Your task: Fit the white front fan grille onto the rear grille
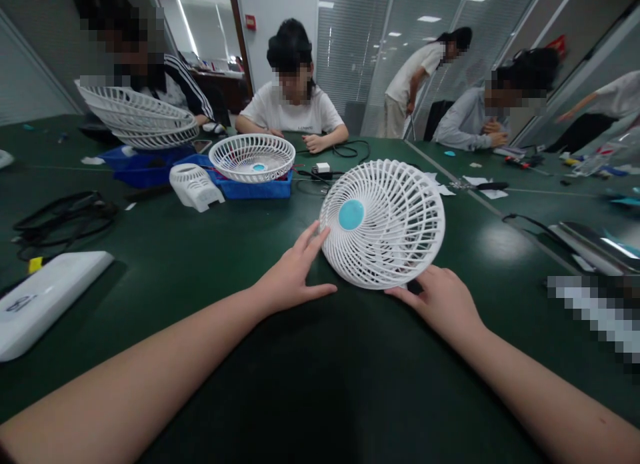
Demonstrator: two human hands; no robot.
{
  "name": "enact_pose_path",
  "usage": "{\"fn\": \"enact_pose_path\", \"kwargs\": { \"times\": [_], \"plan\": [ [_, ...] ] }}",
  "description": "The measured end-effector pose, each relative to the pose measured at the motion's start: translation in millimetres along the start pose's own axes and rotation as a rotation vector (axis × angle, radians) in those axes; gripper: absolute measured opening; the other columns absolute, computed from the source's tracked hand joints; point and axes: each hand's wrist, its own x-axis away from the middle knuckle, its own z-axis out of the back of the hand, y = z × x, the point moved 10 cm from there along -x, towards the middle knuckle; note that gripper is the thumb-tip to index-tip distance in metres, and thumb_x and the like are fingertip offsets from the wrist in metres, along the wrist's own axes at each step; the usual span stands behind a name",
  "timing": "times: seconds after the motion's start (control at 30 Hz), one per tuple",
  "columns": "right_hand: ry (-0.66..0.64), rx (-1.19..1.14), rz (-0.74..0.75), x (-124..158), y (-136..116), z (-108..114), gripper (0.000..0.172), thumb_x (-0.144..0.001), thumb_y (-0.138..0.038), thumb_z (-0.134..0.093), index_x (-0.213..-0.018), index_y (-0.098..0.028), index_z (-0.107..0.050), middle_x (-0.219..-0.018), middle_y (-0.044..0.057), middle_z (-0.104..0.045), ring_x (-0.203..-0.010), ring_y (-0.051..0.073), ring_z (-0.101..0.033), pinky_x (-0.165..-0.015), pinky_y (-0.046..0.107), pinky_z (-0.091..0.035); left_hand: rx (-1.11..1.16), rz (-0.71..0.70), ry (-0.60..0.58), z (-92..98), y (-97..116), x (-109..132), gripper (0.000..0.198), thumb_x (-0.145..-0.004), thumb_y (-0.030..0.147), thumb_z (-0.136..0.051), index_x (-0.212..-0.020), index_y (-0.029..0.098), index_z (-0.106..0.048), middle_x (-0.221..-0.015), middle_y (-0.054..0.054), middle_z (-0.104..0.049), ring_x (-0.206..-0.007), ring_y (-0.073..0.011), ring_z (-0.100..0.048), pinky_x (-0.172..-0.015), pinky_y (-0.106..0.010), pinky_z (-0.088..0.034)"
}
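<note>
As seen from above the hands: tilted, propped on its lower rim on the green table (200, 264).
Fan grille (383, 223): white, round, blue centre cap, leaning up toward the camera, near the middle of the table.
Left hand (293, 277): fingers spread flat and open, fingertips touching the grille's left rim, gripping nothing.
Right hand (443, 301): palm down at the lower right rim, fingers tucked under the edge; grip cannot be told.
Risk: likely to slip or fall flat, since only a light touch on two sides holds the tilt; thin ribs could bend under a squeeze.
Open room: bare table toward the body and to the left.
Edges: black cable (60, 217) and white flat case (45, 297) far left; blue tray (250, 187) with second grille (253, 156) and white housing (195, 186) behind; seam and tools to the right.
</note>
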Motion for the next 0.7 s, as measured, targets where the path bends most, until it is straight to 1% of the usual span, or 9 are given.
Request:
{"fn": "enact_pose_path", "kwargs": {
  "times": [0.07,0.13,0.2,0.27,0.37,0.43,0.53,0.6,0.7],
  "plan": [
    [-0.016,0.020,-0.045,1.8,13.1,-0.9,0.054,-0.086,-0.068,-0.048,-0.102,-0.021,-0.069,-0.090,0.004,-0.069,-0.081,0.022,-0.064,-0.074,0.038,-0.044,-0.055,0.024,-0.046,-4.6,-0.7,-0.8,0.094,-0.082,0.054,-0.066,-0.156,0.028,-0.014,-0.165,-0.014,-0.005,-0.146,-0.0392,-0.028,-0.113,-0.056,-0.035],
    [-0.029,0.044,-0.103,2.9,30.4,-1.0,0.056,-0.086,-0.070,-0.047,-0.100,-0.021,-0.069,-0.089,0.005,-0.069,-0.079,0.022,-0.063,-0.073,0.038,-0.044,-0.124,0.020,-0.098,-10.6,-0.5,-1.6,0.079,-0.086,0.053,-0.061,-0.152,0.025,-0.029,-0.162,-0.015,-0.020,-0.143,-0.0386,-0.034,-0.112,-0.056,-0.035],
    [-0.027,0.070,-0.171,3.9,52.6,0.3,0.059,-0.085,-0.072,-0.046,-0.097,-0.020,-0.068,-0.090,0.007,-0.069,-0.080,0.024,-0.063,-0.069,0.037,-0.043,-0.183,-0.005,-0.139,-16.2,0.4,-2.0,0.066,-0.089,0.054,-0.055,-0.146,0.022,-0.042,-0.156,-0.014,-0.037,-0.142,-0.0369,-0.036,-0.114,-0.056,-0.032],
    [-0.016,0.094,-0.245,4.8,79.1,2.1,0.062,-0.084,-0.075,-0.043,-0.095,-0.019,-0.067,-0.091,0.009,-0.069,-0.078,0.025,-0.063,-0.063,0.034,-0.041,-0.210,-0.024,-0.149,-18.5,0.8,-2.0,0.062,-0.091,0.057,-0.051,-0.143,0.022,-0.047,-0.151,-0.012,-0.045,-0.144,-0.0347,-0.034,-0.116,-0.055,-0.029],
    [-0.023,0.114,-0.367,5.0,125.6,1.8,0.069,-0.083,-0.079,-0.039,-0.096,-0.017,-0.068,-0.092,0.013,-0.068,-0.073,0.026,-0.062,-0.056,0.033,-0.037,-0.226,-0.016,-0.157,-19.3,-0.1,-1.1,0.063,-0.092,0.057,-0.049,-0.144,0.019,-0.047,-0.153,-0.012,-0.043,-0.145,-0.0331,-0.033,-0.118,-0.052,-0.028],
    [-0.058,0.105,-0.476,5.0,162.4,-1.8,0.073,-0.082,-0.081,-0.036,-0.101,-0.019,-0.068,-0.092,0.015,-0.068,-0.078,0.030,-0.063,-0.058,0.037,-0.041,-0.246,-0.007,-0.180,-20.5,0.1,0.1,0.063,-0.094,0.055,-0.048,-0.144,0.018,-0.046,-0.154,-0.012,-0.041,-0.146,-0.0322,-0.031,-0.119,-0.051,-0.026],
    [-0.120,0.077,-0.679,6.9,222.8,-8.7,0.076,-0.078,-0.086,-0.033,-0.111,-0.025,-0.065,-0.103,0.014,-0.068,-0.091,0.037,-0.063,-0.069,0.049,-0.047,-0.271,0.004,-0.208,-20.9,1.1,1.4,0.061,-0.095,0.054,-0.046,-0.145,0.018,-0.045,-0.156,-0.011,-0.038,-0.147,-0.0305,-0.029,-0.120,-0.049,-0.024],
    [-0.114,-0.013,-0.801,7.5,258.9,-12.4,0.076,-0.073,-0.086,-0.042,-0.116,-0.027,-0.062,-0.110,0.013,-0.067,-0.100,0.040,-0.062,-0.080,0.053,-0.048,-0.275,0.011,-0.219,-20.7,1.4,1.5,0.061,-0.096,0.053,-0.046,-0.146,0.019,-0.043,-0.157,-0.010,-0.037,-0.147,-0.0297,-0.028,-0.120,-0.048,-0.024],
    [-0.055,-0.193,-0.947,6.3,297.8,-20.5,0.070,-0.069,-0.076,-0.059,-0.116,-0.023,-0.060,-0.112,0.013,-0.066,-0.105,0.038,-0.061,-0.090,0.053,-0.047,-0.273,0.018,-0.232,-20.9,1.1,1.1,0.062,-0.096,0.054,-0.044,-0.147,0.020,-0.042,-0.158,-0.008,-0.036,-0.148,-0.0289,-0.027,-0.120,-0.048,-0.023]
  ]
}}
